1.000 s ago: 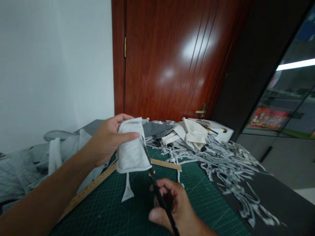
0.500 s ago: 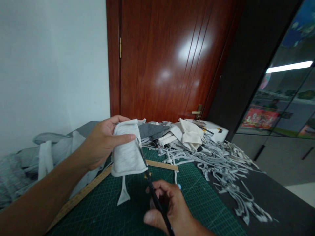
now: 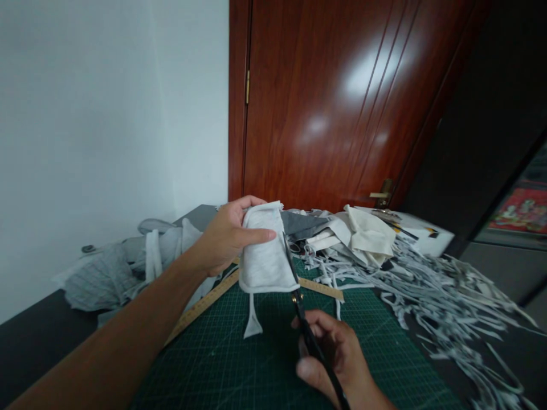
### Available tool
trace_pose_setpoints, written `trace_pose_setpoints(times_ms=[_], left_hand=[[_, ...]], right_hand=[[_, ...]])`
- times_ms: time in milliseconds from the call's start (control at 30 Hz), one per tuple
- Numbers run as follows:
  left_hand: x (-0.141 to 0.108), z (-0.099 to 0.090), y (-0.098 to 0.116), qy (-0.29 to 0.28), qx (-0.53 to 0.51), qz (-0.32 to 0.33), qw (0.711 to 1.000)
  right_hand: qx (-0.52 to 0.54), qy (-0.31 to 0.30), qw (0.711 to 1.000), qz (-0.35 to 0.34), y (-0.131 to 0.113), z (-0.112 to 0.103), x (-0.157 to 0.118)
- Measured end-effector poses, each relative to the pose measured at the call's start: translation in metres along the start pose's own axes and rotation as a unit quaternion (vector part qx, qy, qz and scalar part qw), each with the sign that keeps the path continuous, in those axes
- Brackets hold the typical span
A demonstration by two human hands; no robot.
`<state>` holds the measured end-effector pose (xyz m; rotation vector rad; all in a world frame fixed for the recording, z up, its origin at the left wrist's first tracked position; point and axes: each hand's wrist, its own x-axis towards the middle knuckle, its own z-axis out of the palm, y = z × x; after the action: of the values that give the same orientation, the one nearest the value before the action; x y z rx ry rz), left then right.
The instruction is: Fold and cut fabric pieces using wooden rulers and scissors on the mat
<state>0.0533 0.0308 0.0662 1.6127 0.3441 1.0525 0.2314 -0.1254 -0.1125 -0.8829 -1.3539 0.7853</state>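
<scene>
A light grey fabric piece with rounded corners is pinched in my left hand, thumb in front and fingers behind. A narrow strip with a flared end hangs beneath it. My right hand is wrapped round the handles of black scissors. Their blades point up along the fabric's right edge, close to my left thumb. Both hands are above a green cutting mat.
Wooden rulers lie on the mat. Grey cloth is heaped at the left. Behind and right are cream fabric, a tangle of grey strips and a white box. A wooden door stands behind.
The camera view has swung left, so everything appears further right. Both hands keep their holds on the fabric and scissors, with little change between them.
</scene>
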Motion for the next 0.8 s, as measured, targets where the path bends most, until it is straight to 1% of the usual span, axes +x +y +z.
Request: trace_pose_setpoints(times_ms=[133,233,333,500,567,700,800], left_hand=[[-0.001,0.001,0.003,-0.001,0.013,-0.005,1.0],[-0.001,0.001,0.004,0.002,0.017,-0.009,1.0],[-0.001,0.001,0.005,0.001,0.015,-0.011,1.0],[-0.001,0.0,0.005,-0.004,0.027,-0.013,1.0],[-0.002,0.0,0.005,-0.005,0.027,-0.015,1.0],[-0.002,0.0,0.006,-0.011,0.024,-0.015,1.0],[-0.002,-0.001,0.005,-0.03,0.031,-0.02,0.999]], right_hand=[[-0.011,0.036,0.999,-0.011,0.009,0.001,-0.002],[-0.018,0.035,0.999,-0.006,0.011,0.0,-0.003],[-0.024,0.033,0.999,-0.006,0.006,0.0,-0.002],[-0.042,-0.011,0.999,0.01,-0.011,0.0,0.003],[-0.05,-0.018,0.999,0.011,-0.016,0.0,0.005],[-0.055,-0.032,0.998,0.026,-0.022,0.0,0.007],[-0.06,-0.041,0.996,0.044,-0.024,-0.001,0.006]])
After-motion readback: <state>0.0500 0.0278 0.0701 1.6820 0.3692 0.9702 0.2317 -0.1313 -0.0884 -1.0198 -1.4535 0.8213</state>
